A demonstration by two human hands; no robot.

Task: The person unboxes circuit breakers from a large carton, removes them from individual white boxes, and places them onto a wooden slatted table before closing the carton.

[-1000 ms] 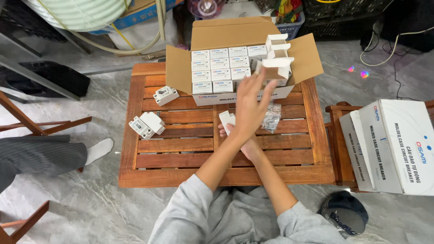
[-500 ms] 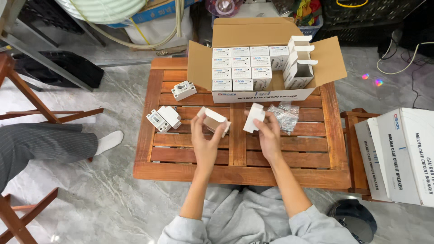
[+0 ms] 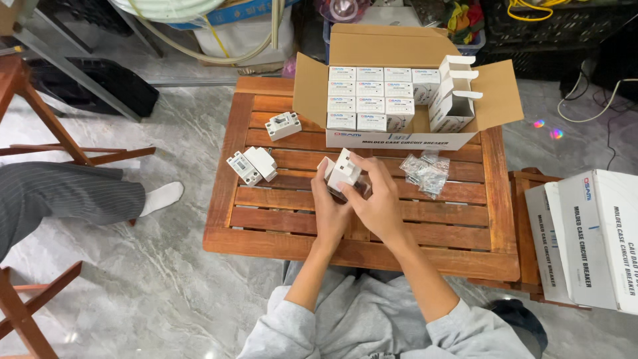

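I see the left hand [image 3: 330,211] and right hand [image 3: 380,199] together grasping a small white cardboard box [image 3: 341,171] over the slatted wooden table [image 3: 412,229]; clear plastic bags [image 3: 425,174] lie just right of the hands.

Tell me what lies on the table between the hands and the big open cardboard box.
In the head view, only bare wooden slats lie between the hands holding a small white box and the open cardboard box. Clear plastic bags lie off to the right.
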